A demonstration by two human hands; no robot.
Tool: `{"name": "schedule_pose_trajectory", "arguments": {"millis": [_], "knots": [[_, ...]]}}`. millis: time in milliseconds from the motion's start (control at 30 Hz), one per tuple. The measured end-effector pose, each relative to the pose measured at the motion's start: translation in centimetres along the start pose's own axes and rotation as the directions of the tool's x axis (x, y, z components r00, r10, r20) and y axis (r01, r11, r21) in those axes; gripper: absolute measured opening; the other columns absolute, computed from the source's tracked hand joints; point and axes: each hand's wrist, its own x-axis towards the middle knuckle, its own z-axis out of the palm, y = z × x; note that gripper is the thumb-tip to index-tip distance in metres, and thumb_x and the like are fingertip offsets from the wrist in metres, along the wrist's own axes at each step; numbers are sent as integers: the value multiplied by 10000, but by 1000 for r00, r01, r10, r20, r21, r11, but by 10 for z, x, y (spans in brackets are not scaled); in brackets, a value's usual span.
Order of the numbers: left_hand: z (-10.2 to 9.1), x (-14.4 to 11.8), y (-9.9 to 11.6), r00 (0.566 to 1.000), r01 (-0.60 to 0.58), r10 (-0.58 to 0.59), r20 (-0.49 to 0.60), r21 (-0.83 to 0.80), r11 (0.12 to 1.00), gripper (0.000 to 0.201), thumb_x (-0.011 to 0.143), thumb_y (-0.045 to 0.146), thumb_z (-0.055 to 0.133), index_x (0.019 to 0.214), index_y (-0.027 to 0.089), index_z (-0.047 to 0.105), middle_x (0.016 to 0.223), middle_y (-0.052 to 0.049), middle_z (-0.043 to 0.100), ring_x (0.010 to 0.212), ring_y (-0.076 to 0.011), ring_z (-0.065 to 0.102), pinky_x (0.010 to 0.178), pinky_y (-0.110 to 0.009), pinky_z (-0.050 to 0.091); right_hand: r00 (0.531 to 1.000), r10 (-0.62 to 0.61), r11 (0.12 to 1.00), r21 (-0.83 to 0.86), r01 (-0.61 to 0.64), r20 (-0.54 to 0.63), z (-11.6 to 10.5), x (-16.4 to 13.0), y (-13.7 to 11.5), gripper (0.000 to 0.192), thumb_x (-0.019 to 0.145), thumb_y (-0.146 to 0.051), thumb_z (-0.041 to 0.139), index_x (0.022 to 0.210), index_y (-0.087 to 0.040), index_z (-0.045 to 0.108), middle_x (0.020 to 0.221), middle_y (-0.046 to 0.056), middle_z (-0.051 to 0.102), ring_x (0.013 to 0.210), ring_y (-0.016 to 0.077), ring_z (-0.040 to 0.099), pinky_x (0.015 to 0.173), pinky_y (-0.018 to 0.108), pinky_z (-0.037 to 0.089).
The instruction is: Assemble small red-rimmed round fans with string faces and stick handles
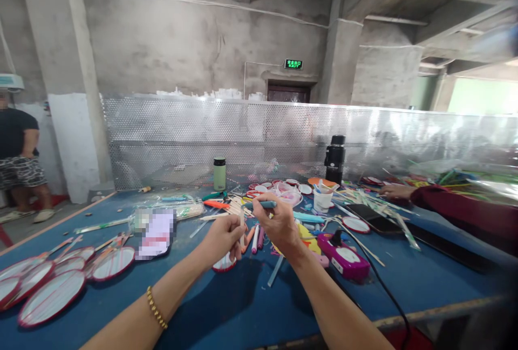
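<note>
My left hand is raised over the blue table and pinches a thin wooden stick that stands upright. A small red-rimmed disc lies just below that hand. My right hand grips a teal pen-like tool held level, its tip near the top of the stick. Between and behind the hands lies a heap of sticks, markers and coloured pens.
Red-rimmed oval fans lie at the front left. A magenta device with a black cable sits to the right. A green bottle and black flask stand by the perforated screen. Another person's sleeved arm rests at right; someone stands far left.
</note>
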Motion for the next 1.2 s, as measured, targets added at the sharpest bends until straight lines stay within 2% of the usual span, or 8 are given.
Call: {"name": "schedule_pose_trajectory", "arguments": {"millis": [1200], "knots": [[-2,0,-2,1000,-7,7,-15,-40,999,289,778,440,564,722,178,457,531,1,610,353,-122,571,296,-167,348,999,4,1000,14,-5,49,1,-2,-1,164,849,-232,520,727,-163,604,663,16,604,550,98,494,528,219,400]]}}
